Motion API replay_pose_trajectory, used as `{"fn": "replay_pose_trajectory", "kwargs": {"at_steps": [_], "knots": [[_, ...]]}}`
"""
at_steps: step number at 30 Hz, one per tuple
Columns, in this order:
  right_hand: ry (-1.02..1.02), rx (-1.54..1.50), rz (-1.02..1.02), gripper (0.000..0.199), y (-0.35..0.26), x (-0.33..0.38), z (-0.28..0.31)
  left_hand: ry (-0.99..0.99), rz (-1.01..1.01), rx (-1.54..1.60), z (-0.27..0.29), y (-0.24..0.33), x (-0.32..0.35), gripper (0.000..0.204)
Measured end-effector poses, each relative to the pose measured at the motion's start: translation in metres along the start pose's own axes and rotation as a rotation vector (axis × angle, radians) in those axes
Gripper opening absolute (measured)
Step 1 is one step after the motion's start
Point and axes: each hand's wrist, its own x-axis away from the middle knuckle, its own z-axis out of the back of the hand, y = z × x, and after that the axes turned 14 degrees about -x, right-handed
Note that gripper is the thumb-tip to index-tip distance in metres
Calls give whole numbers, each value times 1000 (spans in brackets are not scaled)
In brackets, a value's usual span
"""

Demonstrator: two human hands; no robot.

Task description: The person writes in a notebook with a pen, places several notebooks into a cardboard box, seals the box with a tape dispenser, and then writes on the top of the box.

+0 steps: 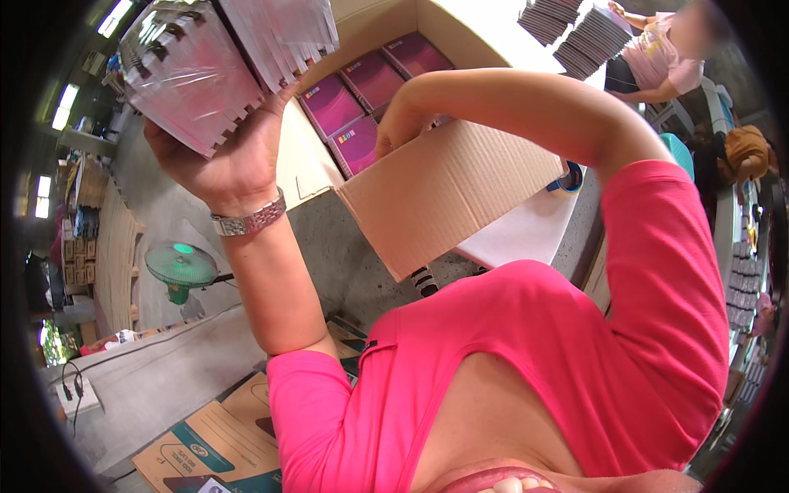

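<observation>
Wrapped bundles (193,86), two, grasped by the left hand (238,161); right hand (401,122) inside one carton (456,189), grip I cannot tell

Up there, the person's left hand (238,160) holds plastic-wrapped bundles (197,78), a metal-banded watch (251,219) just below that grip. To its right, the right hand (400,121) dips into a cardboard box (452,197) of purple-covered books (374,78), its fingertips partly hidden.

Bright — edges curved, rim black.
</observation>
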Motion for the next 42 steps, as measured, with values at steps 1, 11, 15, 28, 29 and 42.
{"fn": "replay_pose_trajectory", "kwargs": {"at_steps": [1,11,15,28,29,42], "knots": [[87,-151,204,36,-7,5,2,8,14,-13,1,2,2,67],[1065,-430,796,87,-42,114,5,130,311,-142,19,-20,-8,38],[1306,-280,224,93,-6,108,0,191,234,-338,42,-29,-21,38],[860,-804,1268,61,-2,139,-7,-67,264,-241,-17,-100,-59,56],[1089,-600,1007,75,-15,159,-21,-50,210,-562,2,-107,-69,57],[1876,194,184,26,110,167,-5,-1376,406,-2017,48,-259,-75,64]]}}
